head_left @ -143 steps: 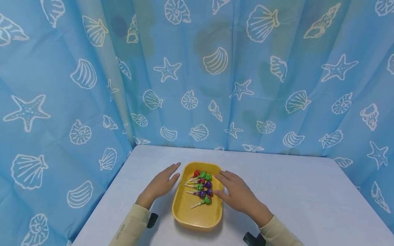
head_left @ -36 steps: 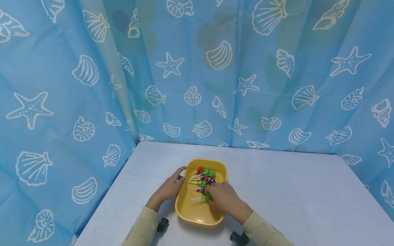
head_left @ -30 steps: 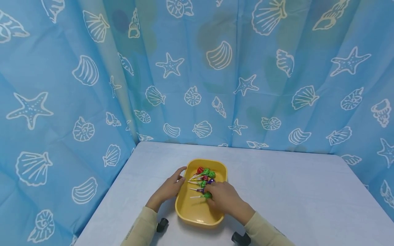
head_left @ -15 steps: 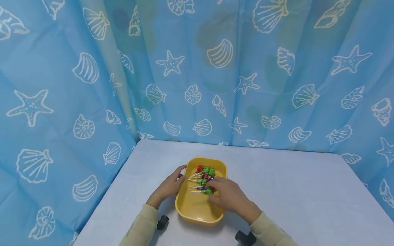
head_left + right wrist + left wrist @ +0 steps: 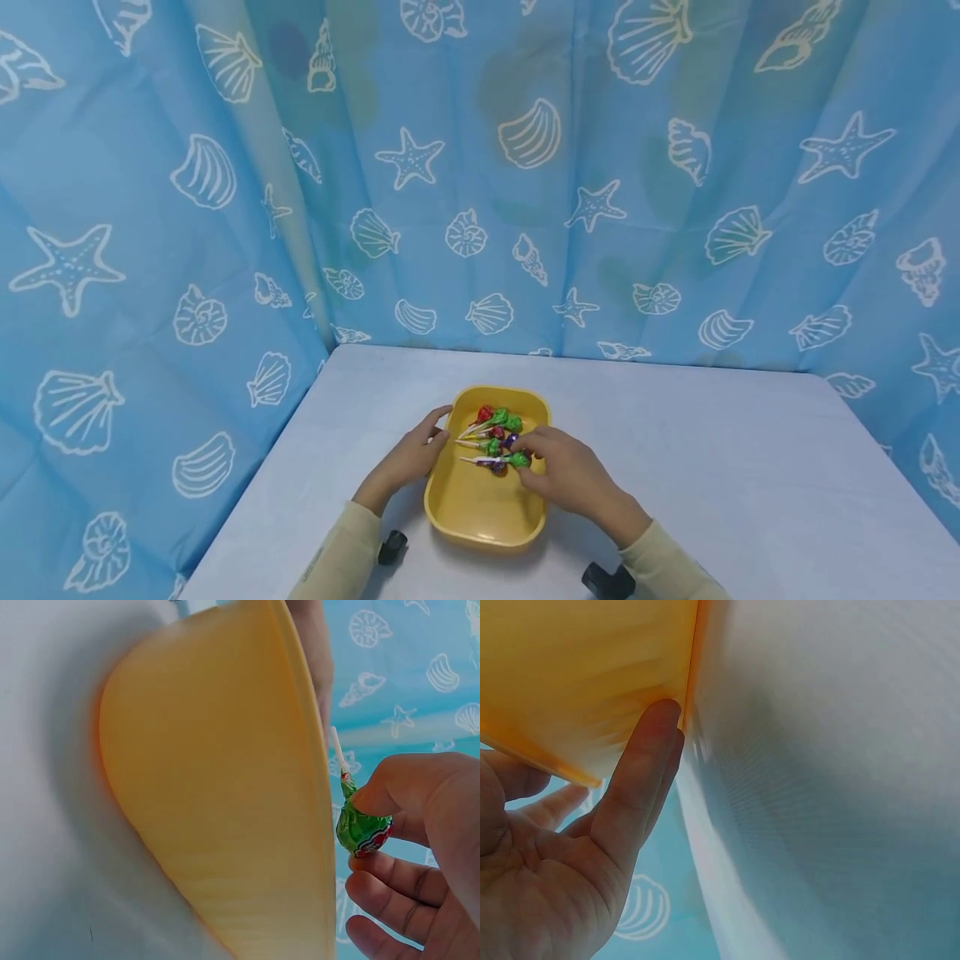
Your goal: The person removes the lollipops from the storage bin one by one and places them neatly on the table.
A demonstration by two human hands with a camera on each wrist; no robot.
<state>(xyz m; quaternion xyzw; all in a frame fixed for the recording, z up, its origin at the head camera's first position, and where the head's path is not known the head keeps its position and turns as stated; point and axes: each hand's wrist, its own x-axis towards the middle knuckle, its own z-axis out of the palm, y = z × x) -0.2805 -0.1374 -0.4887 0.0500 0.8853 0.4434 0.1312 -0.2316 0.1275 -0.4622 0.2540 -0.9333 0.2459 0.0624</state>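
Note:
A yellow tray [image 5: 483, 510] stands on the table, holding several wrapped lollipops [image 5: 485, 413] with white sticks, in red, green and purple. Between thumb and fingers my right hand [image 5: 576, 477] pinches a green lollipop [image 5: 361, 825] by its wrapped head. In the right wrist view that lollipop is up at rim height, its stick pointing away from the palm; in the head view it overlaps a purple lollipop [image 5: 497, 469]. My left hand [image 5: 408, 460] rests at the tray's left side, its extended fingers [image 5: 641, 772] against the outer wall.
A white cloth covers the table [image 5: 712, 483]. Behind and to the left hangs a blue curtain [image 5: 450, 183] with white shells and starfish. Black camera mounts [image 5: 609, 582] sit under both wrists, by the beige sleeves [image 5: 341, 546].
Both hands were open beside the tray at first. The left hand then came to its side, and the right took the nearest green lollipop, lifting it up and away towards the other sweets.

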